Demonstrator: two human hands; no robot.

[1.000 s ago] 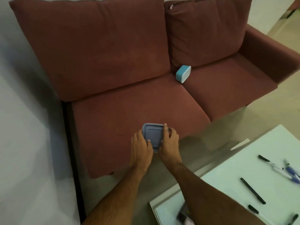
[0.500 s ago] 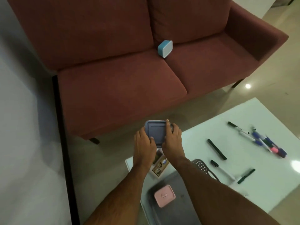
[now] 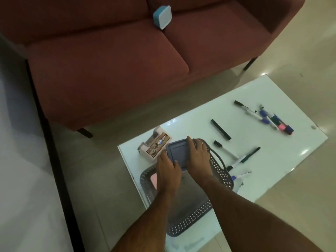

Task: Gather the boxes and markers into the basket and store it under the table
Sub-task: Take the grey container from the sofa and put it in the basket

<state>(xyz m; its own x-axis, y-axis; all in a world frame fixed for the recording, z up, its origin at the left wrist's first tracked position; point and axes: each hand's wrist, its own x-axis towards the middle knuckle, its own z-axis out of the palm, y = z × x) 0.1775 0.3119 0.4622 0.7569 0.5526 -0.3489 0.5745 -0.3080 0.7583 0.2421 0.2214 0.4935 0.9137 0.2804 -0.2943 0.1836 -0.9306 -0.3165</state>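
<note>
Both forearms extended; left grip (image 3: 168,165) and right grip (image 3: 198,155) curled, side by side.

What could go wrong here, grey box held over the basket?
1. The grey box, held by the left hand and right hand, could land on the pink box already in the basket.
2. The blue box on the sofa is easy to overlook.
</note>
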